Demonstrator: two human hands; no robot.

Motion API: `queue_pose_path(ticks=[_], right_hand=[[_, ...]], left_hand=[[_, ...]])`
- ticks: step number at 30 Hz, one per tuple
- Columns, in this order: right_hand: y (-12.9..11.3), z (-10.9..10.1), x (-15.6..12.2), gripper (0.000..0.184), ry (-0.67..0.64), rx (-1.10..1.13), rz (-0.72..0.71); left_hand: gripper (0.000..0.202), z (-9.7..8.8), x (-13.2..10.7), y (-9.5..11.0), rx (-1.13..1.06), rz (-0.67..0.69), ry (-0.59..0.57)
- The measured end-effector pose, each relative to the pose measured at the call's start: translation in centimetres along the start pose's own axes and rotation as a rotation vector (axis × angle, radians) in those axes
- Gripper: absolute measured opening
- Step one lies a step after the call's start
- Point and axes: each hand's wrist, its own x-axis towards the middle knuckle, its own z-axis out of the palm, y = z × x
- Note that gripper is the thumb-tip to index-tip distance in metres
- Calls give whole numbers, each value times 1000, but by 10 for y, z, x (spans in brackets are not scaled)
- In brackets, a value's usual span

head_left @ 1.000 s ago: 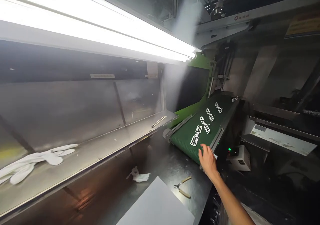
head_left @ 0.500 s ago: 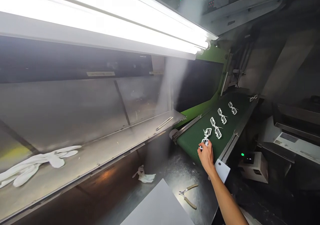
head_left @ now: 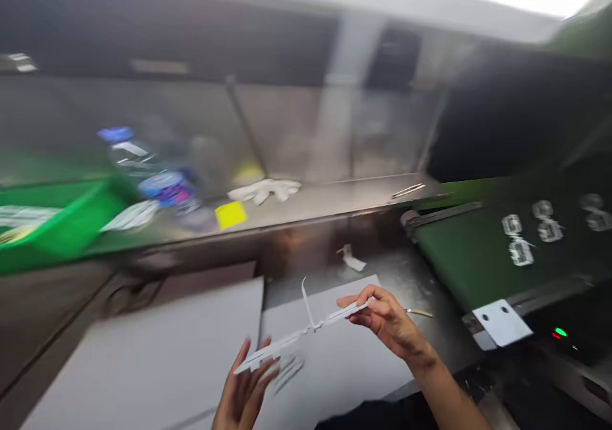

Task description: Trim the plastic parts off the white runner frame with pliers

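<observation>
Both hands held the white part (head_left: 306, 336) over the counter (head_left: 143, 353): left hand (head_left: 246, 385) and right hand (head_left: 387, 318) each pinched one end. The grip should have stayed light, as the thin runner could snap.

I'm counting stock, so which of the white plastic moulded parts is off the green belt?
The long white plastic moulded part held between both hands above the grey sheets; the others lie on the green conveyor belt.

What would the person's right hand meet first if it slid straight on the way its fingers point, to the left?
Probably the left hand: the right hand points leftward along the white plastic part both hold. Blur leaves depth unclear.
</observation>
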Motion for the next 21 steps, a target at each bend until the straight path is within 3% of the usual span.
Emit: queue_pose_path(ticks=[2, 7, 10, 13, 16, 21], right_hand=[[10, 14, 3, 25, -39, -18, 49], [25, 9, -2, 32, 57, -185, -42], [25, 3, -14, 33, 68, -271, -120], [20, -1, -20, 29, 36, -284, -219], [15, -6, -22, 21, 8, -258, -312], [12, -13, -25, 22, 5, -313, -416]], left_hand=[[84, -15, -12, 8, -111, 37, 30], [45, -25, -24, 20, 71, 33, 173], [39, -19, -36, 24, 171, 33, 299], [28, -15, -43, 26, 159, 65, 298], [16, -15, -45, 26, 67, 185, 294], [22, -15, -46, 32, -61, 221, 326]])
